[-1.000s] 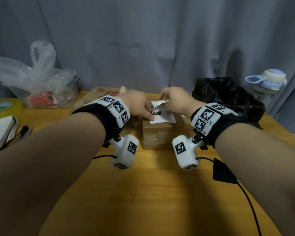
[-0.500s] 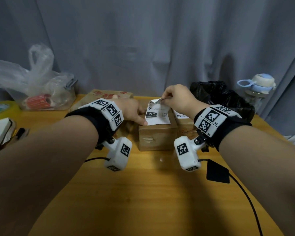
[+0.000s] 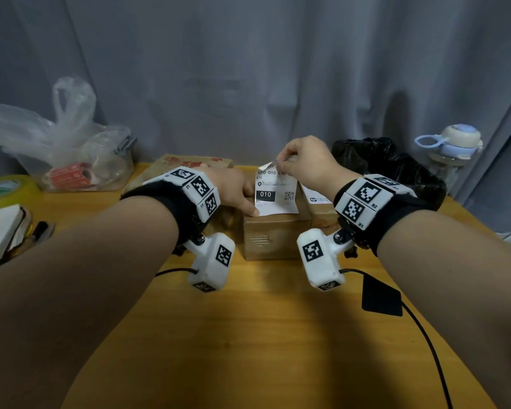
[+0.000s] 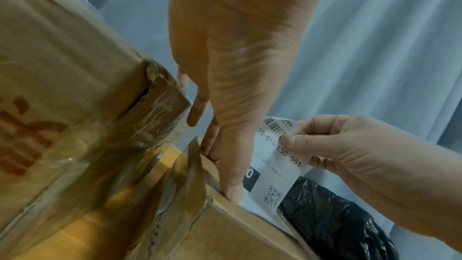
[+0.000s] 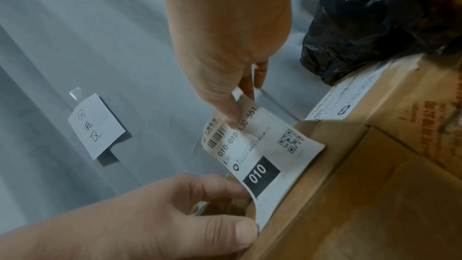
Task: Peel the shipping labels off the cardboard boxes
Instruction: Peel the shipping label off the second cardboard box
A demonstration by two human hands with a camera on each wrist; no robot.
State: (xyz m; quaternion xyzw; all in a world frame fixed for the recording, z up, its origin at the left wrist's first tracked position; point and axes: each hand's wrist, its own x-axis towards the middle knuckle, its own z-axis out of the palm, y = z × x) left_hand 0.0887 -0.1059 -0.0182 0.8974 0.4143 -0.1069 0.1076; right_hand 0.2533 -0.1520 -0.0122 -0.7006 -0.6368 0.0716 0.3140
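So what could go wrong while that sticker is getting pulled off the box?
The shipping label is thin, and the right hand pinches only its top edge, so it might tear and leave a piece stuck. The small cardboard box might also lift or tip if the left hand, pressing on its top, slips. The loose label might curl and stick to the fingers.

Both forearms reach forward. The left hand (image 3: 233, 187) presses down with its thumb tip, fingers extended; the right hand (image 3: 303, 163), raised higher, pinches between thumb and forefinger.
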